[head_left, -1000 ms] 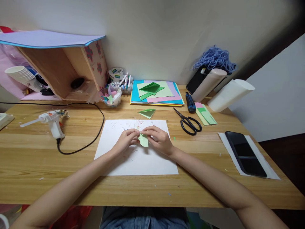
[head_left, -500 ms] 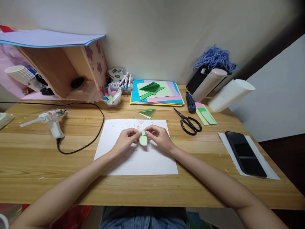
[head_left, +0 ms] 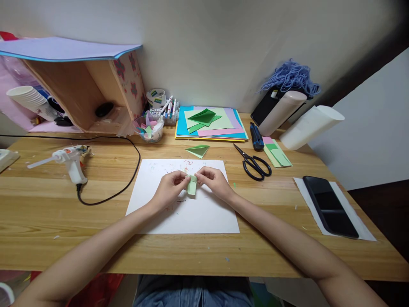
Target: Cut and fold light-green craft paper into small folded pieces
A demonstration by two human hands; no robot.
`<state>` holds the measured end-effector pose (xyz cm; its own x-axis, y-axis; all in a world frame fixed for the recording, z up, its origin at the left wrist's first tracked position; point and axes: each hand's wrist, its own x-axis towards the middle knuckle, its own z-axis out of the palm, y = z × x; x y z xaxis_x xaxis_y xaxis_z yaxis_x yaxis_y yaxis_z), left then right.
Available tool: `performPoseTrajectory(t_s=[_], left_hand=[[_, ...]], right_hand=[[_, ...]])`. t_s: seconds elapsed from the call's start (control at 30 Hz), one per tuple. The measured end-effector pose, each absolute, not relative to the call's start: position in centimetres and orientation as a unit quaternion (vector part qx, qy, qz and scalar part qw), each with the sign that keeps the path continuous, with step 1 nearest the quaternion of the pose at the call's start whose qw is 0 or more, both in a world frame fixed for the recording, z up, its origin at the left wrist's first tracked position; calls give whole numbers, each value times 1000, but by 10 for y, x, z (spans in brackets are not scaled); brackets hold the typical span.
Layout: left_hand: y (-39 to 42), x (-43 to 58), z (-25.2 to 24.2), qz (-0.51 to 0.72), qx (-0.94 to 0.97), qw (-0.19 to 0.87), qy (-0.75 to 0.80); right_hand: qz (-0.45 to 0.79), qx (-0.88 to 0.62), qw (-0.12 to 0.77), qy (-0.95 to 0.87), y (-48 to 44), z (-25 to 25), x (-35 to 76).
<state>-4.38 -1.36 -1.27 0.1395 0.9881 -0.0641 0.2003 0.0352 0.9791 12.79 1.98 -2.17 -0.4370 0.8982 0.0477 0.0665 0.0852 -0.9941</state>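
A small folded piece of light green paper is held up between my two hands, over a white sheet with coloured marks. My left hand pinches its left side between thumb and fingers. On the other side, my right hand has its thumb and fingertips closed at the paper's upper right edge. Just beyond the white sheet lies a folded green paper piece. Black-handled scissors rest to the right of it, blades pointing away.
At the left lies a white glue gun with its black cord. Behind are a tub of paper scraps, markers and stacked coloured paper. A utility knife, green paper strips and a black phone lie rightward.
The folded green paper has turned slightly between my fingers. My right thumb has drawn back a little from its face, while my left hand keeps its pinch.
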Motion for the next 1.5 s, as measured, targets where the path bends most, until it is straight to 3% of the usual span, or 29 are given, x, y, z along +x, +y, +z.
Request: performPoseTrajectory(t_s=[0.87,1.5], left_hand=[[-14,-43,-9,355,589,515,511],[-13,-40,-4,378,567,516,519]], right_hand=[[485,-364,363,-707,16,-19,129],[516,-349,289,-728,20,-15,130]])
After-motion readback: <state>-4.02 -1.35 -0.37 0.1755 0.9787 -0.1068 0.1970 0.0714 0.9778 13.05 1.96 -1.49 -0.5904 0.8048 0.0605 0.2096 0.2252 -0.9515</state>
